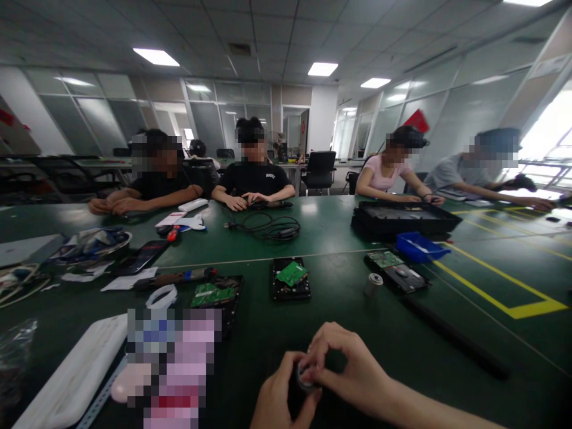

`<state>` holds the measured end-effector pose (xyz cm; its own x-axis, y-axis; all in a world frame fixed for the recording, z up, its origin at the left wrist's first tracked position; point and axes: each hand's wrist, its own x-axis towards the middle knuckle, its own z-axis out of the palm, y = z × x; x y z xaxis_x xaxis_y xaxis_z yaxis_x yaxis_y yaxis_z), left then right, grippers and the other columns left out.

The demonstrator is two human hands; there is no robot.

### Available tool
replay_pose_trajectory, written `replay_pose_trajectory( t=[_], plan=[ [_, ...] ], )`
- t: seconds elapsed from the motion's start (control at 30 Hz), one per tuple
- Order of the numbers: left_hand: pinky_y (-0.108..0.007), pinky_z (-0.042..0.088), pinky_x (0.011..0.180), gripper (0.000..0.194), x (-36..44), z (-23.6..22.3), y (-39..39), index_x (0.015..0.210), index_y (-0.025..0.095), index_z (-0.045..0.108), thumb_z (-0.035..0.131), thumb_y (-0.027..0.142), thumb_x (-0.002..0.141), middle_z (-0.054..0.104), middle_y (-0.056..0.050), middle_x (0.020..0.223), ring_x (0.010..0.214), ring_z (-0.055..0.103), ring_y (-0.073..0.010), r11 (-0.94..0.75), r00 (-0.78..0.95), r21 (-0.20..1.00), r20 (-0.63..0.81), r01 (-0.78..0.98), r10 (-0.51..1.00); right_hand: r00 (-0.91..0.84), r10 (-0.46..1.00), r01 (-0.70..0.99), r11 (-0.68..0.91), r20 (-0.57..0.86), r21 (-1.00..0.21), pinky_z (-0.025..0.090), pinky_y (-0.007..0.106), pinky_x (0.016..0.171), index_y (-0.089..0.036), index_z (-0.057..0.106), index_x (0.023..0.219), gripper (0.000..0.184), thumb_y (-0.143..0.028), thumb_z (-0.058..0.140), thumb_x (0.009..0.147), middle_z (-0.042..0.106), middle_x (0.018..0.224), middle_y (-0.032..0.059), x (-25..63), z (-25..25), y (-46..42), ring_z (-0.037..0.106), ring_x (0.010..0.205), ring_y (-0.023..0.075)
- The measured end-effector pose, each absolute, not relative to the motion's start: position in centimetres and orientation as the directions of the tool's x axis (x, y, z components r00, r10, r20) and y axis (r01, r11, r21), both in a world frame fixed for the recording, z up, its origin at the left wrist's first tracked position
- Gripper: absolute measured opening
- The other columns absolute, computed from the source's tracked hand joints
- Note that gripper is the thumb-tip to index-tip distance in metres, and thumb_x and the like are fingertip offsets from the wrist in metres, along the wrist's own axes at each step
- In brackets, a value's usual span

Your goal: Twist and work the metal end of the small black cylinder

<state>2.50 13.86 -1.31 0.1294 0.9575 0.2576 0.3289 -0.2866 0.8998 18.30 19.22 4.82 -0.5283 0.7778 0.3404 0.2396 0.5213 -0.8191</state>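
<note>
Low in the middle of the view, my left hand (pixel 279 396) is wrapped round a small dark round thing (pixel 305 381), maybe a roll of tape. My right hand (pixel 346 366) pinches its top rim with fingertips. Both hands hover over the green table (pixel 339 244). Just beyond them lies a hard drive (pixel 291 278) with a loose green circuit board on top. Another drive with a green board (pixel 217 295) lies to its left, and a third (pixel 396 270) to the right.
Several people sit along the far side, arms on the table. A coiled black cable (pixel 268 227), a black tray (pixel 404 218), a blue bin (pixel 420 246), a small metal cylinder (pixel 373 284), a white flat device (pixel 75 372) and a screwdriver (pixel 176 277) lie about.
</note>
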Motion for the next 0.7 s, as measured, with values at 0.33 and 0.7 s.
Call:
replay_pose_trajectory(
  t=[0.33,0.7],
  plan=[
    [-0.027,0.051,0.082,0.027,2.4,-1.1,13.7,0.105,0.023,0.059,0.062,0.022,0.078,0.071,-0.004,0.100,0.091,0.068,-0.0210,-0.280,0.092,0.878,0.266,0.389,0.960,-0.502,0.849,0.390,0.394,0.166,-0.832,0.051,0.038,0.081,-0.017,0.057,0.063,0.024,-0.026,0.072,0.080,0.072,0.084,0.0063,26.9,3.4,20.0,0.068,0.091,0.0230],
    [-0.029,0.052,0.082,0.025,2.4,-1.4,13.8,0.103,0.023,0.059,0.062,0.026,0.079,0.071,-0.006,0.099,0.090,0.068,-0.0223,-0.272,0.075,0.875,0.265,0.402,0.961,-0.479,0.862,0.444,0.398,0.163,-0.803,0.051,0.036,0.082,-0.017,0.069,0.075,0.016,-0.031,0.077,0.076,0.074,0.083,0.0058,27.6,1.6,19.2,0.066,0.090,0.0225]
  ],
)
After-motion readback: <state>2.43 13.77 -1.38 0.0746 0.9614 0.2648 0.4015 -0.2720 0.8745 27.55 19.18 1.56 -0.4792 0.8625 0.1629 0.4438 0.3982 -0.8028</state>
